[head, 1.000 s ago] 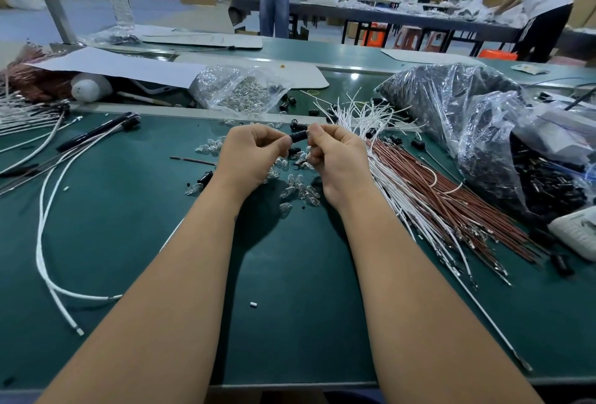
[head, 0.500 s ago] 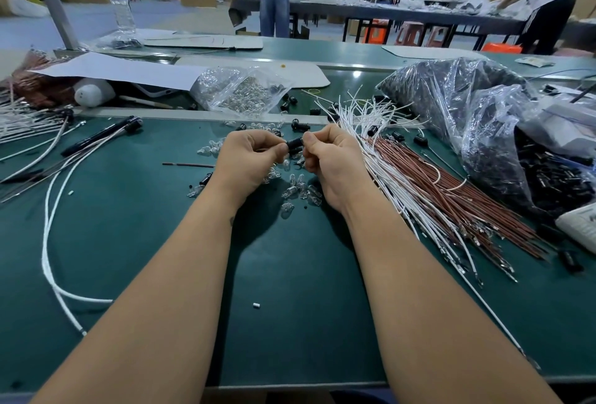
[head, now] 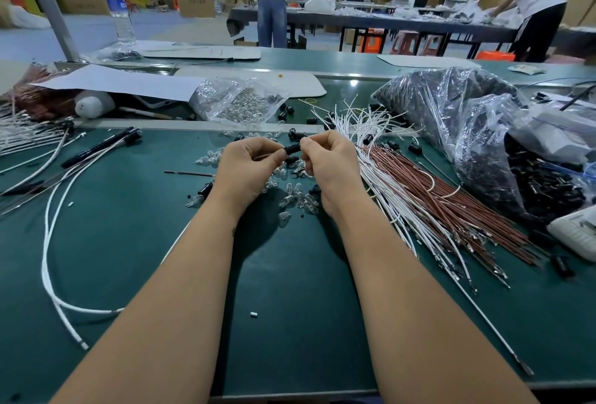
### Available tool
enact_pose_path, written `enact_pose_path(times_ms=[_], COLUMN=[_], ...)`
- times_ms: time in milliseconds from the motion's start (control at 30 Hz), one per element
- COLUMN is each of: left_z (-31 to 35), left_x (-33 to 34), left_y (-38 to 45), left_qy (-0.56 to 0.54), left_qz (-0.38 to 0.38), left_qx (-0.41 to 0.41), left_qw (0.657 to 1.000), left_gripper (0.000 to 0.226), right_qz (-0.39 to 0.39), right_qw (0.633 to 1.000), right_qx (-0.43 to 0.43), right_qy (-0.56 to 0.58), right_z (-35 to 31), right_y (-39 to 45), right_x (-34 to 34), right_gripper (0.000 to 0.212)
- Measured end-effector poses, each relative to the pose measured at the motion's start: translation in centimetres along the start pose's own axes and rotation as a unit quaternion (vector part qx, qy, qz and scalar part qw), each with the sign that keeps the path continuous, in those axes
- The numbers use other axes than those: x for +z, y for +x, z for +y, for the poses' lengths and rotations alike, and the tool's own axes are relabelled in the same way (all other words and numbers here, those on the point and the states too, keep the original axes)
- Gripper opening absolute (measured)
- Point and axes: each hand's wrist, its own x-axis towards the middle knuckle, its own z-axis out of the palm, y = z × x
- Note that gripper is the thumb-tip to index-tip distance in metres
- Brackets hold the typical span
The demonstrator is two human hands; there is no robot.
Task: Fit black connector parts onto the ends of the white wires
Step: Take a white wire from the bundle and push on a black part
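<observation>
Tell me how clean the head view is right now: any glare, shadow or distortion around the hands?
Head view: wide-angle bend curves the table edges; a glare spot sits on the far belt; soft shadow falls under both wrists; left hand, right hand and connector are fairly sharp.

One head-worn wide-angle camera looks forward and down along both forearms onto the green table (head: pixel 135 242), close to the work. Its upper edge reaches across the hall to a far table (head: pixel 403 21). There is no second view.
</observation>
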Motion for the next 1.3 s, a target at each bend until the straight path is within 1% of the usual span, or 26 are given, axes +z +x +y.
enact_pose_path(times_ms=[233, 333, 400, 500, 600, 733, 933, 1033, 1100, 1167, 1300], left_z=[-0.5, -0.8, -0.6, -0.3, -0.1, 0.1, 0.0, -0.2, -0.5, -0.7, -0.8], left_x=[-0.1, -0.5, -0.7, -0.8, -0.8, -0.6, -0.8, -0.8, -0.8, -0.6, -0.4], left_y=[0.3, 0.6, 0.6, 0.6, 0.7, 0.6, 0.7, 0.8, 0.7, 0.7, 0.7], left_qy=[-0.011, -0.059, -0.108, -0.183, -0.227, -0.250, -0.269, -0.244, -0.166, -0.093, -0.039], left_qz=[-0.001, 0.008, -0.003, -0.031, -0.055, -0.078, -0.094, -0.065, -0.021, 0.006, 0.006], left_qx=[-0.011, -0.026, -0.027, -0.019, -0.018, -0.015, -0.019, -0.036, -0.031, -0.027, -0.031], left_qw=[1.000, 0.998, 0.994, 0.983, 0.972, 0.965, 0.958, 0.967, 0.985, 0.995, 0.999], left_gripper=[0.008, 0.017, 0.020, 0.024, 0.025, 0.022, 0.021, 0.025, 0.022, 0.017, 0.014], right_qz=[0.020, 0.034, 0.041, 0.023, 0.004, -0.004, -0.039, -0.065, -0.076, -0.071, -0.049], right_qw=[0.999, 0.996, 0.993, 0.993, 0.994, 0.995, 0.992, 0.985, 0.980, 0.981, 0.989], right_qx=[-0.024, -0.012, 0.000, 0.005, 0.002, 0.001, -0.030, -0.027, -0.015, -0.008, -0.001], right_qy=[0.011, 0.076, 0.107, 0.113, 0.108, 0.099, 0.114, 0.156, 0.182, 0.179, 0.139], right_z=[-0.3, -0.6, -0.7, -0.7, -0.6, -0.5, -0.4, -0.5, -0.7, -0.7, -0.6], right_y=[-0.1, -0.1, 0.1, 0.1, 0.1, 0.1, -0.1, -0.2, -0.2, -0.1, -0.1], right_x=[-0.2, -0.9, -1.2, -0.9, -0.6, -0.5, -0.4, -0.5, -0.6, -0.7, -0.8], right_gripper=[0.012, 0.009, 0.011, 0.012, 0.013, 0.014, 0.011, 0.008, 0.010, 0.013, 0.017])
